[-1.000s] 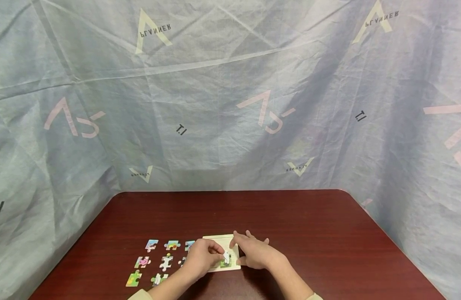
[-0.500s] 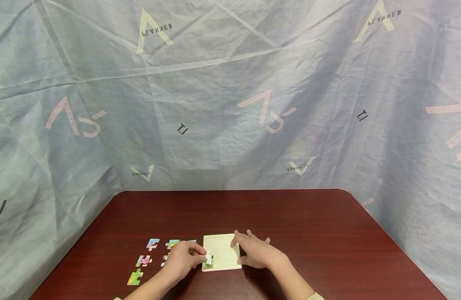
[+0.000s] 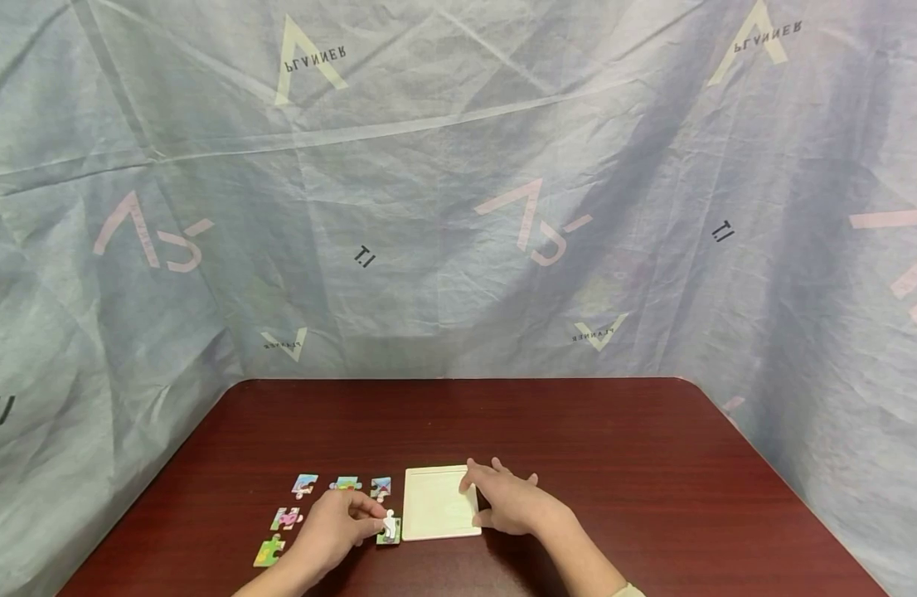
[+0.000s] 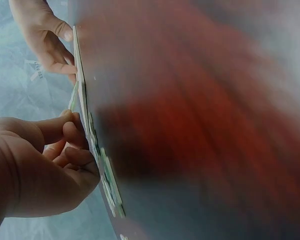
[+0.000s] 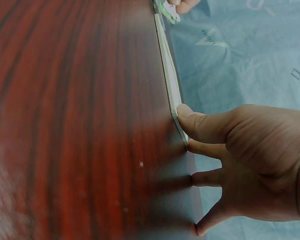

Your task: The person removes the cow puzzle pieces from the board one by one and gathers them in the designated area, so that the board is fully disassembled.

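Note:
My left hand pinches a jigsaw puzzle piece, white and green, between thumb and fingertips. The piece is tilted up just left of a pale, square wooden puzzle tray; its thin edge shows in the left wrist view. On the tray's right side rests my right hand. In the right wrist view its thumb touches the tray rim, and the other fingers are spread down to the table. Part of the tray's right edge lies hidden under that hand.
Loose puzzle pieces lie left of the tray: several in view, among them a blue one, a pink one and a green-yellow one. My left hand covers part of that area. Behind the dark red table hangs a grey cloth.
My left hand has carried the puzzle piece leftward, from over the tray to beyond its left edge. The tray's whole inside surface now shows. My right hand has stayed put.

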Demonstrator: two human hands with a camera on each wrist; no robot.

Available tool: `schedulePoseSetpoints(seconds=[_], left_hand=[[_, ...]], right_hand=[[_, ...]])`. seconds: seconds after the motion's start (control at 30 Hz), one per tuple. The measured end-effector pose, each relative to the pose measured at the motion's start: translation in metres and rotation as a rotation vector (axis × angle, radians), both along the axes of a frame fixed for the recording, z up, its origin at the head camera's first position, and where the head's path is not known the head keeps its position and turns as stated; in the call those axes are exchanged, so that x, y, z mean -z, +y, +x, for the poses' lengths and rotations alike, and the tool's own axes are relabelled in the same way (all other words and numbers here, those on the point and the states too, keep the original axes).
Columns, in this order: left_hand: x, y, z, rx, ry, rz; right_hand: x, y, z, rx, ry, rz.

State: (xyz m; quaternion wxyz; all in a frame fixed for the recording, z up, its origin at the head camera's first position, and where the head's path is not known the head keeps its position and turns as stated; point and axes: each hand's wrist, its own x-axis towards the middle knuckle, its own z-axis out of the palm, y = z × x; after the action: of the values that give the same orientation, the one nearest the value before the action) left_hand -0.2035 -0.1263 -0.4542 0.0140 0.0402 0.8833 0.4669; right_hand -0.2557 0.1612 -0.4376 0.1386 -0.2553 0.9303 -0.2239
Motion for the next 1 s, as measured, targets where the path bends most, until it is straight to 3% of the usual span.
schedulePoseSetpoints(seconds=[0.23,0.4,1.0], left_hand=[[0.001,-0.012,0.006,-0.009,0.014,-0.051],[0.000,-0.016,0.010,0.000,-0.017,-0.058],[-0.002,-0.017,0.012,0.046,-0.017,-0.236]], right_hand=[[0.000,0.000,-0.001,0.000,-0.008,-0.008],[0.001,0.001,-0.001,-0.001,-0.010,-0.017],[0.001,0.001,0.001,0.001,-0.004,-0.024]])
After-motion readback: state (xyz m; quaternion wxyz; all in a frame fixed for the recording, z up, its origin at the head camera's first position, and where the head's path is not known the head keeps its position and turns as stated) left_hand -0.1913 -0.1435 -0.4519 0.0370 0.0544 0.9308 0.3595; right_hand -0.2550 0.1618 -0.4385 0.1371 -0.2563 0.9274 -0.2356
